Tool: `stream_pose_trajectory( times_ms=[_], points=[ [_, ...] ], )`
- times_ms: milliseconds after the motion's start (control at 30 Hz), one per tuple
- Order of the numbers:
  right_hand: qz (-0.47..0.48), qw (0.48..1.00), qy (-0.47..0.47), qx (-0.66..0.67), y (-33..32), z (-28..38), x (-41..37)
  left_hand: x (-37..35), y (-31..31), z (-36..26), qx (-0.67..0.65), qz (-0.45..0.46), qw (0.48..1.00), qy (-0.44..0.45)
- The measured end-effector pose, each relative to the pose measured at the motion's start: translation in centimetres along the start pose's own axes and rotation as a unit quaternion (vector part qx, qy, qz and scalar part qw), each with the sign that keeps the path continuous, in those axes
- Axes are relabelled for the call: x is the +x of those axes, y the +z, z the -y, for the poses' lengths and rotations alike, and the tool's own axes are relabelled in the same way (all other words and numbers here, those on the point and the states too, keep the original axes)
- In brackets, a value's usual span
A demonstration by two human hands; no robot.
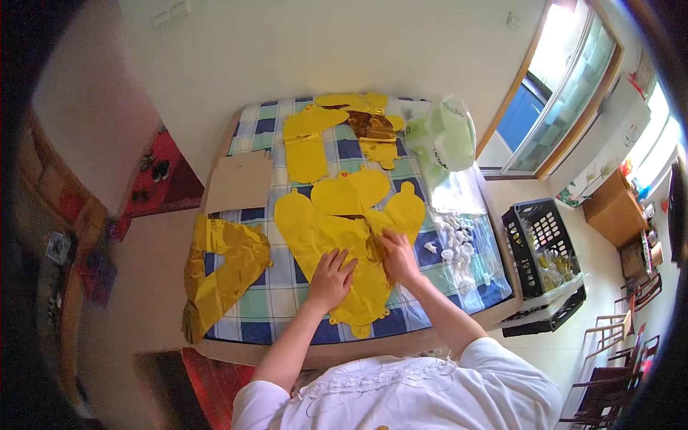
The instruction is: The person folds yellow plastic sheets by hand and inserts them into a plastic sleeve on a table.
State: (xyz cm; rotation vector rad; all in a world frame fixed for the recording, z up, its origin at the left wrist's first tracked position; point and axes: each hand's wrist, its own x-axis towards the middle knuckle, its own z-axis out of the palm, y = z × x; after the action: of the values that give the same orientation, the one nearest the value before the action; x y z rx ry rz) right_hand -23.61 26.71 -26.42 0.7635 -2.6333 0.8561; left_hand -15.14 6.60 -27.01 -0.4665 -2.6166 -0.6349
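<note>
A large flat yellow foil balloon (355,287) lies on the checked tablecloth in front of me, its surface creased. My left hand (332,279) rests palm down on it with the fingers apart. My right hand (398,256) is at its right part, fingers bent together over a dark fold in the foil. Just beyond, another yellow foil piece (351,192) overlaps the top of this one. More yellow foil balloons (306,154) lie flat farther back, one showing a shiny brown patch. At the left edge a folded foil balloon (240,261) hangs partly over the side.
A cardboard sheet (241,182) lies on the left of the table. On the right are a green and white plastic bag (448,136), clear plastic packaging (476,265) and small white bundles (459,240). A black crate (539,244) with bags stands on the floor beside the table.
</note>
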Motion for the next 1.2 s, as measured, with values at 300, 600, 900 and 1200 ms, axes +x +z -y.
stream_pose_trajectory(
  times_ms=[300, 600, 900, 1200],
  points=[
    [0.054, 0.995, -0.079, 0.028, 1.3, 0.8, -0.9, -0.1, 0.2, 0.1, 0.000, -0.009, 1.000, -0.006],
    [0.040, 0.995, -0.086, 0.013, 1.2, 0.9, -1.0, 2.2, 1.7, 0.5, -0.030, 0.045, 0.998, -0.014],
    [-0.082, 0.993, 0.077, 0.029, 1.2, -5.1, 11.3, 1.6, 2.0, 0.7, -0.008, 0.047, 0.999, 0.016],
    [0.063, 0.955, 0.259, -0.132, 3.4, -8.1, 18.0, 1.5, 2.1, 0.9, -0.004, 0.053, 0.998, 0.030]
  ],
)
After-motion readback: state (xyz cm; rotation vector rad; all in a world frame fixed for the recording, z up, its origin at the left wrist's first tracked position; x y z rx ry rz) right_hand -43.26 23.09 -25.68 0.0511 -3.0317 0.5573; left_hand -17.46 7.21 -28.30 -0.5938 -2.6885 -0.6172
